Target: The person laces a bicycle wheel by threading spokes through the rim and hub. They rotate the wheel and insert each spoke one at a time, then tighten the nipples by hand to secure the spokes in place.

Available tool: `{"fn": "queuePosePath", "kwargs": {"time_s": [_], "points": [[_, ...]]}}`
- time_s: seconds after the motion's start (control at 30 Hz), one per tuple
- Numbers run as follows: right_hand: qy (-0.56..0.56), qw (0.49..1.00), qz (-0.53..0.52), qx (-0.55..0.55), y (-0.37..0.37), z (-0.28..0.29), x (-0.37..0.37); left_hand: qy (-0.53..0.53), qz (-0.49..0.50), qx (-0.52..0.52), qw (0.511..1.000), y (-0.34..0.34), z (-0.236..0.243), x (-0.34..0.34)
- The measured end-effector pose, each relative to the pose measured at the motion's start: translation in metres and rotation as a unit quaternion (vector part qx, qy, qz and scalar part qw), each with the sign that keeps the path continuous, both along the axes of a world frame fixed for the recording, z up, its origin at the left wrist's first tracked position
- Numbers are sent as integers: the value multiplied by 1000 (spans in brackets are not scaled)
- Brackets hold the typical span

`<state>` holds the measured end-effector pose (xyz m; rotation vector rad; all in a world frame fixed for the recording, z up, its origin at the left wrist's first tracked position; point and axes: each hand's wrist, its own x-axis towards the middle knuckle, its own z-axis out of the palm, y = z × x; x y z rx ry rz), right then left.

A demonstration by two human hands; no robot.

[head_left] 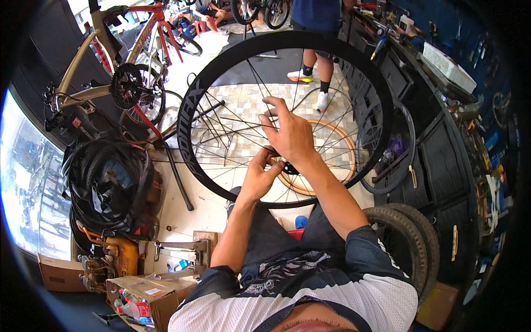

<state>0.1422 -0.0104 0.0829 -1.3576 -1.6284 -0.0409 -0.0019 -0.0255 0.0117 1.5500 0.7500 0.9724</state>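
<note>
A black bicycle wheel rim [381,105] with thin dark spokes [232,160] stands across my lap. Its dark hub [289,168] shows just beside my hands. My left hand [262,176] is closed at the hub, fingertips pinched together; whatever lies between them is too small to make out. Above it, my right hand [289,133] is held over the spokes, its thumb and index finger apart and nothing plainly between them. Part of the hub is hidden behind my right wrist.
A tan-rimmed wheel [348,141] lies on the floor beyond. Bicycle frames [83,83] stand left, above bundled black tyres [105,177] and a yellow compressor [123,254]. Tyres [426,238] lean at right by black drawers [442,160]. A person [316,22] stands ahead.
</note>
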Motion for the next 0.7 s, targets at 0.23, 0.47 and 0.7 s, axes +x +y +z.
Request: {"fn": "queuePosePath", "kwargs": {"time_s": [0.23,0.47,0.7], "points": [[-55,994,-43,87,23,26,-22,-13,41,42,998,0,-9,10],[-68,983,-69,157,33,33,-16,23,96,61,993,0,-9,28],[-4,986,-46,158,13,44,-10,35,110,54,992,8,-17,31]]}}
